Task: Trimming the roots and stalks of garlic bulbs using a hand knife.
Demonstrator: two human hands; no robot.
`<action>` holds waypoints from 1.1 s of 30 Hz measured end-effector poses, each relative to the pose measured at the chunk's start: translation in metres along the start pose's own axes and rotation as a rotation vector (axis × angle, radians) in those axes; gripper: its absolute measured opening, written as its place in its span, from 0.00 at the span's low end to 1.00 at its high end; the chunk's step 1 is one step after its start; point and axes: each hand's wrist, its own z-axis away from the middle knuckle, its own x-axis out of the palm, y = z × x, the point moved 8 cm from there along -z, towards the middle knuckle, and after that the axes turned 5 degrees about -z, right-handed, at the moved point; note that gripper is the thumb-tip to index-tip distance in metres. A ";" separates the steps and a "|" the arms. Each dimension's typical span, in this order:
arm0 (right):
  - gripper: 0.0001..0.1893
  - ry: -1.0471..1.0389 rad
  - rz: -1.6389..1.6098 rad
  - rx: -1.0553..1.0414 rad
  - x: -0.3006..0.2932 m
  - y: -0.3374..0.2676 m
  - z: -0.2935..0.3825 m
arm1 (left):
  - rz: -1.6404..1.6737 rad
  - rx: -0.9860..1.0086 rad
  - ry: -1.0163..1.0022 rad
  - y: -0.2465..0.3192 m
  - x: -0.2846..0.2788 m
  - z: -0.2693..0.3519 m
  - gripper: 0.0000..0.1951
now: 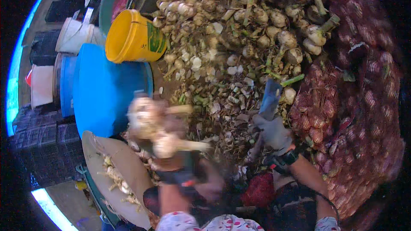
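My left hand [173, 164], blurred by motion, is closed around a bunch of garlic bulbs [166, 145] with cut stalks. It is held up in front of the blue tub [102, 93]. In a grey glove, my right hand [275, 134] grips a blue tool [270, 96], perhaps a cutter; its exact kind is unclear. Beneath that hand lies a litter of stalk pieces and skins [236, 99]. Beyond both hands rises a heap of garlic bulbs [257, 16], soiled and with stalks still attached.
Red mesh sacks [356, 128] filled with bulbs line the right side. A yellow bucket [123, 37] lies tipped near the blue tub. At lower left is a pale basin [128, 154] holding garlic scraps. Dark crates [41, 134] and white buckets [72, 35] stand farther left.
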 end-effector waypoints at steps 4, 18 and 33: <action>0.12 0.170 0.181 -0.022 -0.039 0.050 0.011 | -0.125 0.105 -0.101 0.166 -0.038 0.038 0.26; 0.13 0.503 -0.660 0.313 -0.067 -0.039 0.018 | -2.180 0.361 0.853 0.293 -0.184 0.117 0.18; 0.15 0.508 -0.443 0.383 -0.097 -0.051 0.022 | -1.723 0.108 -0.497 -0.359 0.072 -0.118 0.19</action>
